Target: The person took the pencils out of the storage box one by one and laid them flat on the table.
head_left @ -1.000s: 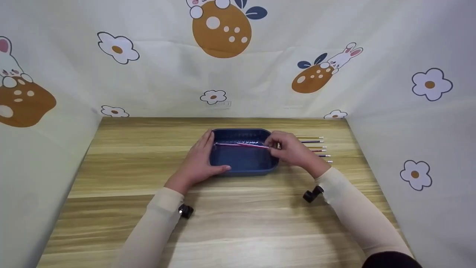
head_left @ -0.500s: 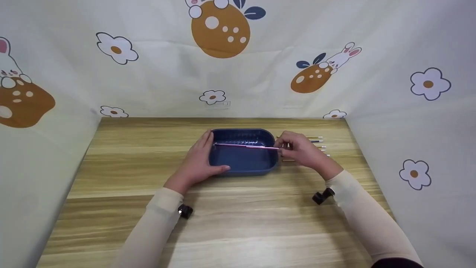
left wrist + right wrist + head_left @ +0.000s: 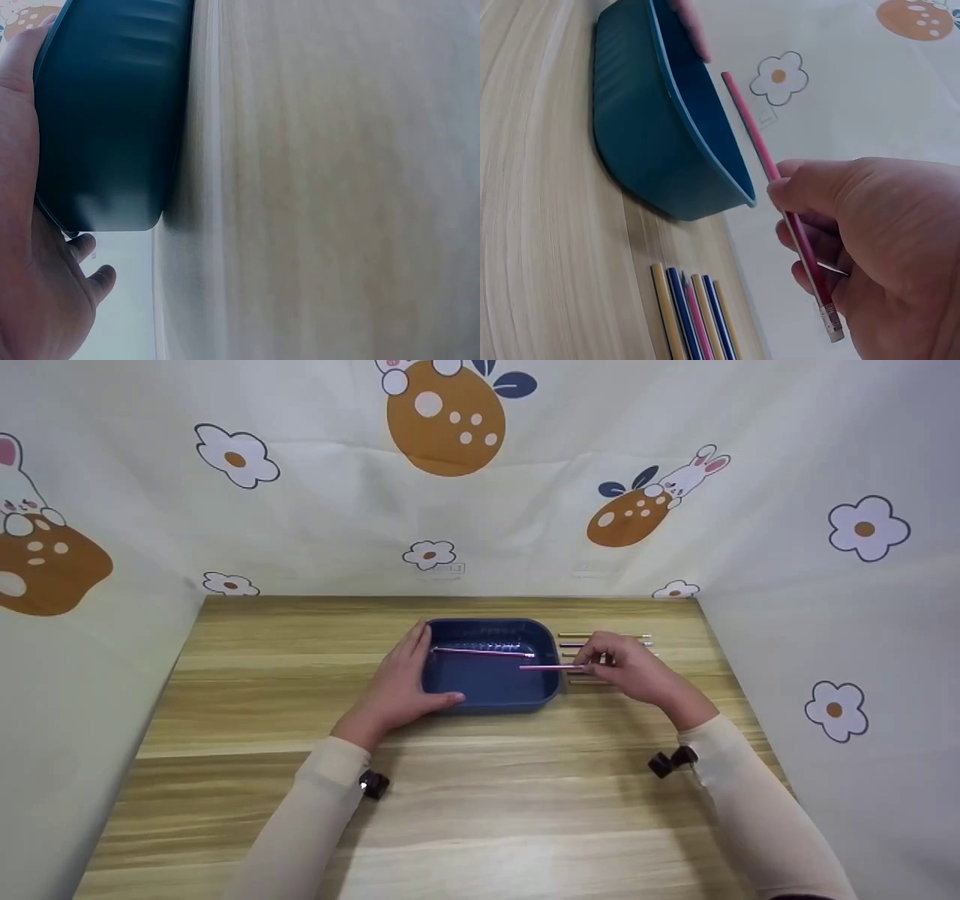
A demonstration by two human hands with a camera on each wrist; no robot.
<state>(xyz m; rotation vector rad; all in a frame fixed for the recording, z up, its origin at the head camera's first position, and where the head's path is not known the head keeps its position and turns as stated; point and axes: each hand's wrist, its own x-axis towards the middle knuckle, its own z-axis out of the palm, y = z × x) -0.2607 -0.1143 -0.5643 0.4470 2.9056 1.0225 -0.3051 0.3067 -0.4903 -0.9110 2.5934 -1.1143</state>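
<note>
My right hand (image 3: 626, 667) pinches a pink-red pencil (image 3: 551, 667) between thumb and fingers. Its plain end reaches over the right rim of a dark blue plastic bin (image 3: 491, 708), and the eraser end shows below my fingers in the right wrist view. Another reddish pencil (image 3: 480, 652) lies inside the bin, eraser toward the right. My left hand (image 3: 401, 682) rests on the bin's left end, thumb over the near rim, fingers stretched along the side; in the left wrist view that hand lies against the bin wall (image 3: 112, 127).
Right of the bin, several pencils (image 3: 570, 635) in yellow, blue and pink lie in a parallel row, partly hidden under my right hand. The wooden table (image 3: 480, 795) meets a patterned cloth (image 3: 330, 525) at the back and sides.
My right hand has moved right, drawing the pink-red pencil away from the one lying in the bin and partly past the right rim. The left hand and the bin stay put.
</note>
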